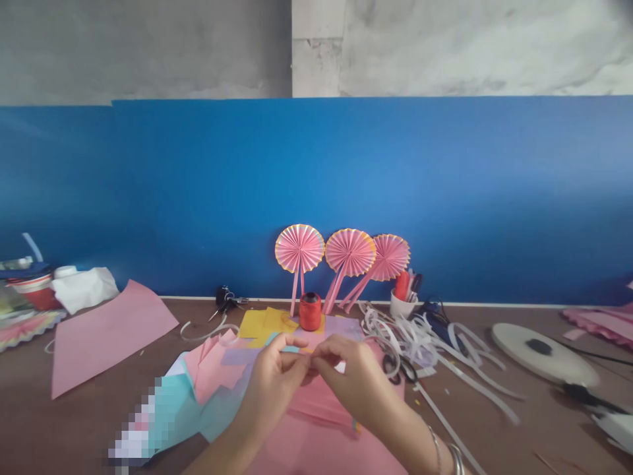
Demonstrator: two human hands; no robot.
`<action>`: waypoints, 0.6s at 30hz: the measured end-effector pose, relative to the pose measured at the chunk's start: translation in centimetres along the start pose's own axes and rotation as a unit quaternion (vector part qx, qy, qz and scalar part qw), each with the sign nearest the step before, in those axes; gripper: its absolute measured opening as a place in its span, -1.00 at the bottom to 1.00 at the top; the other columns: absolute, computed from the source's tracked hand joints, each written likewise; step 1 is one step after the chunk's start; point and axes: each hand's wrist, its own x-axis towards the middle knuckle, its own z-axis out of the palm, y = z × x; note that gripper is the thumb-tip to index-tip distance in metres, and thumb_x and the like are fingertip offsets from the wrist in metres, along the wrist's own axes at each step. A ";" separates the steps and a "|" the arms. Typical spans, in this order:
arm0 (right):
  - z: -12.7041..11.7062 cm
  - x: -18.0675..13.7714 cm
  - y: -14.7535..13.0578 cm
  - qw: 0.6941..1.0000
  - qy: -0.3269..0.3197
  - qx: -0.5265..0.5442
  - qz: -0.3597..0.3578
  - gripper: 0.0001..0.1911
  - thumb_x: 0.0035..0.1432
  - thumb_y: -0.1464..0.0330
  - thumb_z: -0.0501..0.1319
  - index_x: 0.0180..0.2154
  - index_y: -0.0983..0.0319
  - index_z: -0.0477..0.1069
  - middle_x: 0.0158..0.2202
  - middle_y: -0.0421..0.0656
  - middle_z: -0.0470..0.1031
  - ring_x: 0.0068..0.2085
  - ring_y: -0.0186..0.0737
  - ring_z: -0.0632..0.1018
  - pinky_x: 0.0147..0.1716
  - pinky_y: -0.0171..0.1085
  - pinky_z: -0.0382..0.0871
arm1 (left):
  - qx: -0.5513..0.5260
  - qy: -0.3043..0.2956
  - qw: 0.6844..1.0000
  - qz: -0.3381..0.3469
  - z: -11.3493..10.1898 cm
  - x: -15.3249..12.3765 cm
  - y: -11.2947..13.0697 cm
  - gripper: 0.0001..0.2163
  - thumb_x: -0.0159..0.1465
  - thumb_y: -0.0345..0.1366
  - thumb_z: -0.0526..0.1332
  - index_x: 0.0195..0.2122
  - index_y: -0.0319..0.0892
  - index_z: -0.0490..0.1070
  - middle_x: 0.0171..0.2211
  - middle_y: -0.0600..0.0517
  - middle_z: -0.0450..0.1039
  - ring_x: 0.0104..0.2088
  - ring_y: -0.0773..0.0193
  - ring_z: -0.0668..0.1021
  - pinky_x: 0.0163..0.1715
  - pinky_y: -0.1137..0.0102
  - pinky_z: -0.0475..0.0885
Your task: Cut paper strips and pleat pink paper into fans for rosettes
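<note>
My left hand and my right hand meet at the fingertips above the table, pinching a small folded piece of paper between them; the piece is mostly hidden by my fingers. Under my hands lies a pleated pink paper on a larger pink sheet. A stack of pink and light blue sheets fans out to the left of my left hand. Just beyond my hands stands a red spool of thread on yellow paper squares.
Three pink paper fans lean on the blue backdrop. Black scissors and white paper strips lie right of my hands. A white cup of pens, a round white stand and a large pink sheet rest on the brown table.
</note>
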 end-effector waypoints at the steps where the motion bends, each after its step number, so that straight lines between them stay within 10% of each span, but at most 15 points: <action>1: 0.0 0.0 -0.1 1.000 0.000 0.001 0.003 -0.81 0.00 0.52 0.12 -0.48 0.22 0.50 -0.47 -0.19 0.53 -0.42 -0.27 0.51 -0.41 -0.35 0.29 | 0.001 -0.003 1.000 0.008 0.0 -0.1 0.0 -0.75 0.04 -0.19 0.32 -0.34 -0.13 0.29 -0.64 0.14 0.49 -0.61 0.35 0.52 -0.34 0.40 0.46; 18: 0.4 -0.1 0.1 1.000 0.009 -0.001 -0.001 -0.82 0.03 0.49 0.13 -0.47 0.22 0.50 -0.44 -0.18 0.53 -0.38 -0.27 0.50 -0.37 -0.35 0.28 | 0.031 0.032 0.999 0.025 0.2 -0.2 -0.2 -0.78 0.01 -0.32 0.25 -0.31 -0.15 0.27 -0.69 0.18 0.38 -0.62 0.42 0.40 -0.61 0.58 0.23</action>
